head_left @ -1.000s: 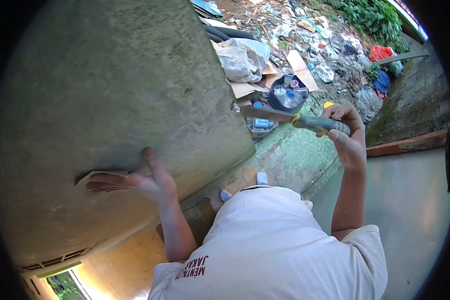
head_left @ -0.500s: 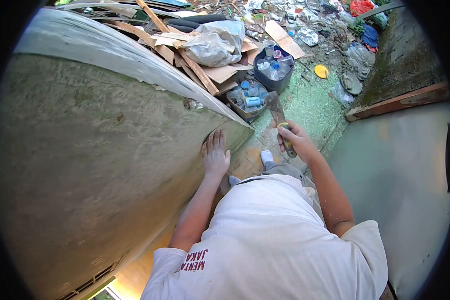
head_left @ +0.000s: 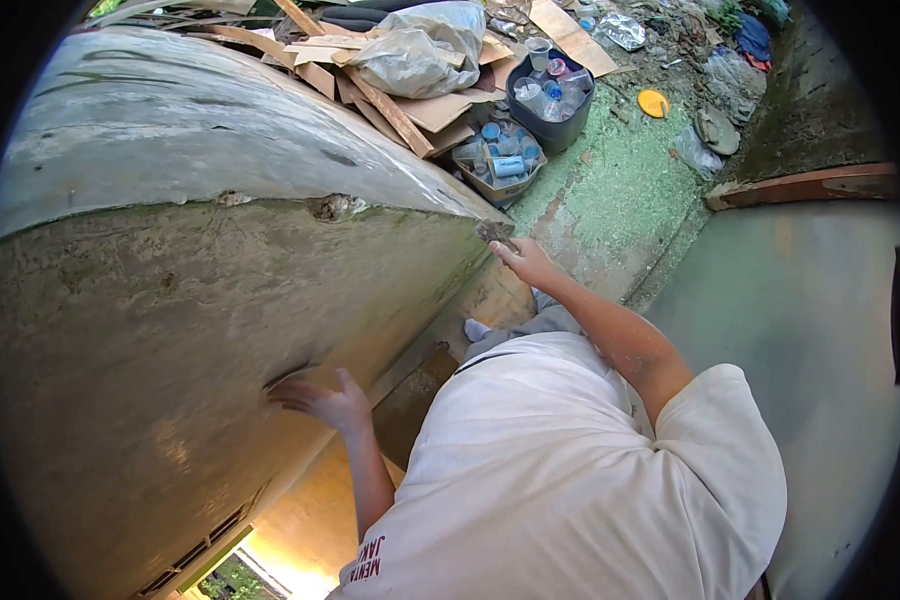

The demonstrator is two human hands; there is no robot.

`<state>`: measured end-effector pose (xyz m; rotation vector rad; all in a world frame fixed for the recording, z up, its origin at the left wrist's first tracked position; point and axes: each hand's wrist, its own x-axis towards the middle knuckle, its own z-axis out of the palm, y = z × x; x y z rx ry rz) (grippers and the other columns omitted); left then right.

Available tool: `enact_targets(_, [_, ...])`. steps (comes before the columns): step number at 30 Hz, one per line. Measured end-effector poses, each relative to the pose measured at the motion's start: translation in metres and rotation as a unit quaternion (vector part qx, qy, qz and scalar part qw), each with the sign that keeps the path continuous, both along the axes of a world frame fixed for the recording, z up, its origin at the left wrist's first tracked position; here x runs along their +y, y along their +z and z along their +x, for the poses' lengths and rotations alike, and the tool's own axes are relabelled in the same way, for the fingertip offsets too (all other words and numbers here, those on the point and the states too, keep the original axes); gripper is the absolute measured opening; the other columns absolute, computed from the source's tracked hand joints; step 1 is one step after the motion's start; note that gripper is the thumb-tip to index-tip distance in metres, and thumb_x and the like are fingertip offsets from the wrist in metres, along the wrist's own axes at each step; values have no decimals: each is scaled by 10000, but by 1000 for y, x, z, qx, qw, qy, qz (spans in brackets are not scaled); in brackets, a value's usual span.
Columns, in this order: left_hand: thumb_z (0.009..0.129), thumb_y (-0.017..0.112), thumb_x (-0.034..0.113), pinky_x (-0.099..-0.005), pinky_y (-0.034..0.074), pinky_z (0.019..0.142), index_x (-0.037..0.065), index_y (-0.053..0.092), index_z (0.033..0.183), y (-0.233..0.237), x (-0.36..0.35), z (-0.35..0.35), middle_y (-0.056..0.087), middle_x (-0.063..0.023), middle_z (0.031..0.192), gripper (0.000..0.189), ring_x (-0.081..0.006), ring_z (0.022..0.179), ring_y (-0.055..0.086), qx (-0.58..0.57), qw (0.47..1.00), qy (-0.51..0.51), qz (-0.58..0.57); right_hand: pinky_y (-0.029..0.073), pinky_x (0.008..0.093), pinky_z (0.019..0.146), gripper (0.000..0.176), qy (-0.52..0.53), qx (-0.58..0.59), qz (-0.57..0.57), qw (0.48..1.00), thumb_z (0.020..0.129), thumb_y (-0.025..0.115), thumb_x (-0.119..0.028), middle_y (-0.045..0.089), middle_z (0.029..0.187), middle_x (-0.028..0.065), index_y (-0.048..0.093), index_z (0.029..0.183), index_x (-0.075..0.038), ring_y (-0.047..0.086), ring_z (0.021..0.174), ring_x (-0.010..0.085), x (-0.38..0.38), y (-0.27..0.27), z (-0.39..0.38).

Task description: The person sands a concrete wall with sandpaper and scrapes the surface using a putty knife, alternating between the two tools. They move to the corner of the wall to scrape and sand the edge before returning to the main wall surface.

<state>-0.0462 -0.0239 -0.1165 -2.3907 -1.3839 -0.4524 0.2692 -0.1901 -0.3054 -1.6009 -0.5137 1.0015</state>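
My left hand (head_left: 322, 402) lies with fingers stretched out against the side of the grey-green wall (head_left: 170, 330). A thin, dark curved edge (head_left: 292, 374) shows beside its fingertips; what it belongs to is unclear. My right hand (head_left: 532, 266) is closed round the handle of a scraper (head_left: 496, 234). The scraper's worn metal blade is at the far end of the wall's top edge, and the hand covers most of its handle.
Past the wall end stand a dark bin (head_left: 556, 120) and a box (head_left: 498, 178) of plastic cups. Wood scraps (head_left: 385, 110) and a plastic bag (head_left: 420, 55) lie behind the wall. A yellow lid (head_left: 653, 103) is on the green floor; a smooth panel (head_left: 800, 350) stands at right.
My left hand has slid left and nearer along the wall. My right hand has carried the scraper left and down to the wall's end. The view has shifted slightly.
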Motion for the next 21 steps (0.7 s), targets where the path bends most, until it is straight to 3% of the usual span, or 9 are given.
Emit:
enact_targets(2, [936, 470, 502, -520, -56, 1139, -94, -64, 1453, 36, 10, 1, -118, -310, 1518, 953, -430, 1415, -142, -104, 993, -4, 51, 450, 361, 593, 586, -12, -71, -25, 997, 901, 539, -533, 585, 644, 112, 622, 761, 30, 572, 616, 205, 5, -21, -3])
enact_targets(4, [952, 459, 482, -485, -75, 1143, -90, -97, 1450, 79, 15, 11, -157, -291, 1520, 940, -394, 1419, -168, -149, 987, 8, 65, 446, 393, 627, 588, 2, -65, -33, 997, 897, 541, -528, 592, 662, 157, 624, 781, 42, 580, 641, 261, 10, -9, -1])
enact_targets(6, [975, 455, 418, -418, -92, 1143, -84, -137, 1444, 110, 26, 19, -199, -257, 1522, 906, -324, 1429, -176, -249, 956, -104, 117, 443, 424, 661, 592, 15, -59, -40, 997, 893, 544, -524, 599, 680, 202, 627, 801, 55, 587, 667, 317, 23, -1, -2])
enact_targets(9, [981, 458, 397, -387, -100, 1139, -85, -168, 1433, 124, 40, 11, -223, -236, 1521, 910, -291, 1430, -178, -298, 938, -138, 114, 441, 437, 652, 584, -3, -73, -56, 996, 891, 550, -518, 613, 699, 221, 632, 815, 55, 590, 670, 350, 36, 3, -6])
enact_targets(12, [979, 458, 408, -392, -99, 1140, -83, -184, 1428, 125, 35, 21, -232, -232, 1520, 924, -297, 1428, -182, -301, 941, -97, 120, 439, 450, 643, 596, -17, -65, -62, 996, 887, 545, -532, 607, 694, 233, 636, 813, 52, 586, 666, 376, 24, 8, -11])
enact_targets(14, [981, 453, 411, -389, -95, 1141, -86, -178, 1429, 125, 36, 24, -227, -240, 1519, 920, -297, 1428, -182, -287, 944, -89, 135, 410, 433, 599, 643, -25, -83, -45, 995, 893, 530, -562, 522, 597, 183, 585, 741, 61, 517, 573, 290, 13, -2, -15])
enact_targets(15, [982, 449, 415, -386, -91, 1142, -89, -171, 1431, 125, 36, 25, -221, -248, 1518, 916, -298, 1427, -182, -273, 947, -79, 151, 410, 433, 599, 643, -26, -84, -44, 995, 893, 530, -562, 522, 597, 183, 585, 741, 61, 517, 573, 290, 14, -7, -15])
enact_targets(17, [984, 443, 411, -381, -77, 1146, -91, -159, 1434, 120, 39, 23, -203, -254, 1522, 903, -299, 1432, -162, -286, 943, -74, 155, 436, 459, 626, 628, -9, -95, -74, 993, 883, 521, -572, 589, 656, 225, 630, 778, 38, 582, 640, 383, 19, -6, -9])
enact_targets(21, [1007, 377, 388, -424, -74, 1144, -93, -156, 1434, 125, 29, 52, -219, -266, 1513, 836, -346, 1427, -167, -328, 930, -88, 139, 440, 455, 632, 605, -14, -70, -78, 994, 886, 520, -569, 608, 671, 207, 643, 804, 17, 587, 652, 375, 36, 10, -7])
